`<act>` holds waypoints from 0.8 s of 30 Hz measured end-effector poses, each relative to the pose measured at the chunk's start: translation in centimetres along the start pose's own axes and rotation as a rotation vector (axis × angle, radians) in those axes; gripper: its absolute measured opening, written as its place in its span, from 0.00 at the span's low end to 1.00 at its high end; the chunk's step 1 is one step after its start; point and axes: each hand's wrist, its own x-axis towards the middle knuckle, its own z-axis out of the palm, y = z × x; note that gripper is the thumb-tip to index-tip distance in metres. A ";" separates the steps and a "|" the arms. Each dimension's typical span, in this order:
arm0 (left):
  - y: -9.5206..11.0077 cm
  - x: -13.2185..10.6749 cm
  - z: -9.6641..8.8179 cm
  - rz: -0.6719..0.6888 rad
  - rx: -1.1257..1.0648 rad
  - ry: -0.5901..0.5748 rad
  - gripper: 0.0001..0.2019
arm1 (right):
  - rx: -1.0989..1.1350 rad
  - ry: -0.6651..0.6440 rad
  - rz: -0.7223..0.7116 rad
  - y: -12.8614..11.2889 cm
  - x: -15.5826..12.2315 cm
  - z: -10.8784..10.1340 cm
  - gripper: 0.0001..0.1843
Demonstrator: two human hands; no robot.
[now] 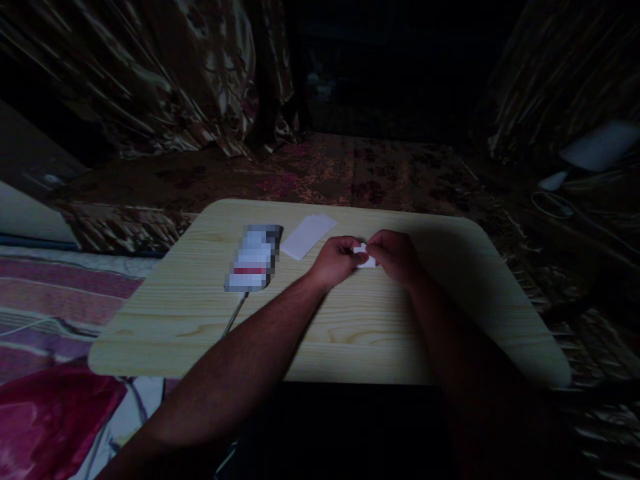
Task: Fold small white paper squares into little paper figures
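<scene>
While both your forearms reach in over the pale wooden table [340, 363], your left hand [339, 261] and right hand [396, 257] meet at the far half of its top, gripping a small white paper [371, 262] between thumbs and fingers. The paper sits between your two hands, above the tabletop or on it; you cannot tell which here. Its near edge runs roughly crosswise to you, but your fingers hide so much that its long axis cannot be told. Beyond your left hand lies a stack of white slips [306, 237], lying flat, its long axis slanting from near left to far right. Just left of that, a pixelated device [254, 257] points mostly away from you, its far end leaning right, and a cable [235, 315] runs from its near end toward your left forearm.
</scene>
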 end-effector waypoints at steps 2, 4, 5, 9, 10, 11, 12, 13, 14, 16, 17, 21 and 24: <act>-0.1 0.0 -0.1 -0.014 -0.013 -0.007 0.10 | 0.012 -0.012 -0.018 0.0 -0.1 -0.1 0.05; 0.0 0.0 -0.1 -0.025 -0.025 -0.013 0.11 | 0.026 -0.021 -0.035 0.0 -0.1 -0.1 0.05; 0.0 0.0 -0.1 -0.028 -0.032 -0.017 0.11 | 0.034 -0.024 -0.036 -0.1 -0.2 -0.1 0.04; 0.3 -0.1 0.1 -0.040 -0.082 -0.006 0.11 | 0.086 -0.015 0.011 -0.3 -0.2 0.0 0.06; 0.4 -0.1 0.1 -0.042 -0.106 0.012 0.11 | 0.104 -0.010 0.026 -0.4 -0.2 0.0 0.06; 0.5 0.0 0.2 -0.044 -0.134 0.036 0.12 | 0.124 -0.008 0.039 -0.5 -0.1 -0.1 0.08; 0.5 0.0 0.2 -0.046 -0.165 0.063 0.12 | 0.149 -0.006 0.048 -0.5 -0.1 -0.1 0.09; 0.6 0.0 0.2 -0.048 -0.198 0.092 0.13 | 0.183 -0.002 0.054 -0.6 0.0 -0.2 0.11; 0.6 0.1 0.2 -0.051 -0.233 0.120 0.14 | 0.225 0.003 0.058 -0.6 0.0 -0.2 0.12; 0.7 0.3 0.1 -0.057 -0.292 0.169 0.14 | 0.306 0.011 0.074 -0.7 0.0 -0.3 0.11; 0.8 0.3 0.0 -0.059 -0.314 0.188 0.15 | 0.331 0.014 0.081 -0.8 0.0 -0.4 0.11; 1.0 0.4 -0.2 -0.063 -0.331 0.210 0.16 | 0.305 0.025 0.052 -0.9 0.0 -0.2 0.10; 1.1 0.3 -0.1 -0.056 -0.320 0.201 0.16 | 0.269 0.060 0.005 -0.8 0.0 0.1 0.09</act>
